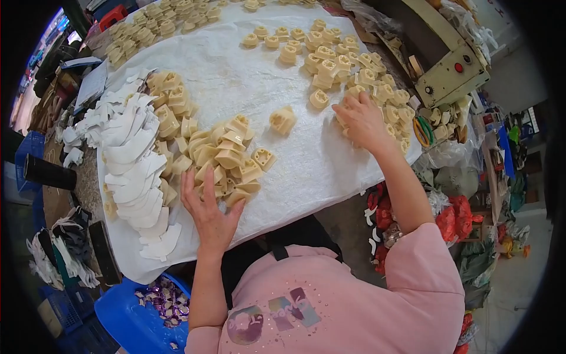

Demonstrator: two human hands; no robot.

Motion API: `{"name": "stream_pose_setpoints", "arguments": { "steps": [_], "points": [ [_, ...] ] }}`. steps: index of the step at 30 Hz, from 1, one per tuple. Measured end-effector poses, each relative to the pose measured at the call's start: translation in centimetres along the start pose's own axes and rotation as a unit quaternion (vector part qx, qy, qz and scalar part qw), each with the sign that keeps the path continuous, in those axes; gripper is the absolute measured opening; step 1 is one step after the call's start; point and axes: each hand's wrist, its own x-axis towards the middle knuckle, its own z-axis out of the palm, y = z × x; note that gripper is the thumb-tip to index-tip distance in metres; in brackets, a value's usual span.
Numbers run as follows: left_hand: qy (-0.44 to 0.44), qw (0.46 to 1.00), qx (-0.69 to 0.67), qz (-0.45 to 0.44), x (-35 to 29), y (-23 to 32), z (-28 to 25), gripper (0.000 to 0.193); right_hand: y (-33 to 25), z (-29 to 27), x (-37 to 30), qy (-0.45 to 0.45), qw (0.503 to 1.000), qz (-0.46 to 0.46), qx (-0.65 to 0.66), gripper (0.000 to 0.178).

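A heap of cream moulded plastic parts (227, 150), several with holes, lies left of centre on the white sheet (277, 183). My left hand (209, 206) rests at the near edge of this heap, its fingers spread over the parts and the thumb next to one of them. At the right side of the table, my right hand (364, 121) reaches to a second spread of cream parts (330, 59). Its fingers are bent down over a cream part that is mostly hidden beneath them. One cream part (283, 120) stands alone between the two groups.
White curved sheet pieces (138, 168) lie overlapped along the left edge. More cream parts (168, 23) fill the far left. A machine with a red button (453, 69) stands at the far right. Below the table's near left is a blue bin (127, 315) with shiny purple pieces.
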Motion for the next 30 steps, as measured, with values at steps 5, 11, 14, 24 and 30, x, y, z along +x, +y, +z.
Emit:
{"name": "stream_pose_setpoints", "arguments": {
  "steps": [5,11,14,24,30],
  "points": [
    [-0.009,1.0,-0.016,-0.009,0.0,0.4,-0.1,0.094,0.3,-1.1,2.4,-0.148,0.984,-0.01,-0.094,0.031],
    [-0.001,1.0,-0.026,-0.003,0.1,0.2,-0.4,0.095,0.8,-3.6,1.9,-0.101,0.993,0.0,0.067,0.027],
    [-0.002,1.0,-0.008,-0.006,0.2,0.2,-0.2,0.097,-2.4,-4.8,2.1,-0.041,0.97,0.03,0.239,0.047],
    [0.01,0.999,-0.04,0.002,0.3,0.1,0.1,0.098,-16.3,-4.0,3.6,0.138,0.901,-0.116,0.394,0.062],
    [0.008,0.999,-0.04,-0.008,0.2,-0.1,-0.3,0.096,-5.2,0.7,1.3,0.17,0.962,0.083,0.196,0.049]
  ]
}}
